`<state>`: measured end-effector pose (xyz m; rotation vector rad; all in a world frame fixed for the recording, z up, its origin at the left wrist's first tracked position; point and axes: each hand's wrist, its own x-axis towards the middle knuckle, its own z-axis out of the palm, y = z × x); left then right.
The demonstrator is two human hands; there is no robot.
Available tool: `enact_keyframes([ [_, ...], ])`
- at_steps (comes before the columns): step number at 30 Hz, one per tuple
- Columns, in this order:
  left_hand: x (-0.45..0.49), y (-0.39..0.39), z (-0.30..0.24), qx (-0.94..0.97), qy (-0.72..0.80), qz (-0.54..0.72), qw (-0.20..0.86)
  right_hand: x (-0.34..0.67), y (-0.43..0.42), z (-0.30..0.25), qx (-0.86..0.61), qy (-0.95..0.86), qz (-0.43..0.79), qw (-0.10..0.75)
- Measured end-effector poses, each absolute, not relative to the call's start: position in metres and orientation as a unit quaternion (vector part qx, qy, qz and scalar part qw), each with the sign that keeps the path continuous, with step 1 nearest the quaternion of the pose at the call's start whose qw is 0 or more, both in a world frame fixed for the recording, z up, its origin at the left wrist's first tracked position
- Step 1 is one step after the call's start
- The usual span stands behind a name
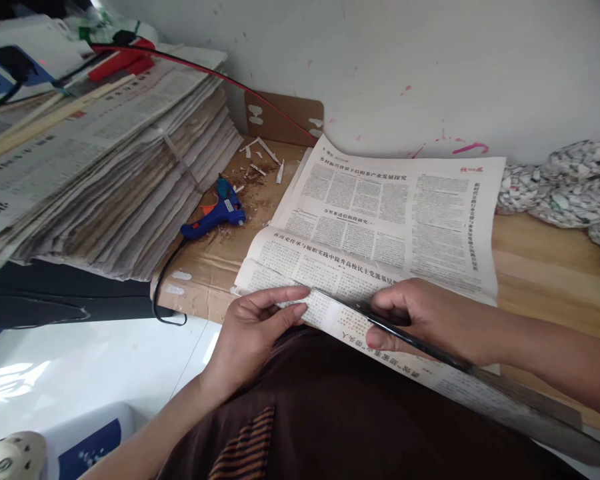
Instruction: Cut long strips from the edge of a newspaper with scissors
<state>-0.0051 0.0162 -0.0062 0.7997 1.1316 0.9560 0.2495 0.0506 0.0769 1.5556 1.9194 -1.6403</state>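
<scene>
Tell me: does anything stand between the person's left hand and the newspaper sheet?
Nothing visible does: the left hand pinches the near side of the newspaper sheet. The long dark tool in the right hand only reaches up beside its fingertips.

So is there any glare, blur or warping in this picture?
Head view, lower left: bright glare on the floor; head view, centre: the newspaper is legible in its large type but mushy in its small type; head view, lower right: the long dark tool looks stretched toward the corner, probably wide-angle distortion.
</scene>
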Motion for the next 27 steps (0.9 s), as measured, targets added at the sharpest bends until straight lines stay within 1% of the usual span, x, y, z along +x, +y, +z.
enact_keyframes([
  [6, -0.004, 0.018, -0.002, 0.351, 0.495, 0.422, 0.674, 0.257, 0.045, 0.064, 0.516, 0.623, -0.586, 0.055],
  [15, 0.0, 0.016, 0.005, 0.351, 0.494, 0.408, 0.683, 0.244, 0.05, 0.073, 0.516, 0.666, -0.533, 0.07],
  [27, -0.001, 0.015, 0.006, 0.366, 0.495, 0.408, 0.674, 0.246, 0.049, 0.073, 0.506, 0.661, -0.552, 0.049],
])
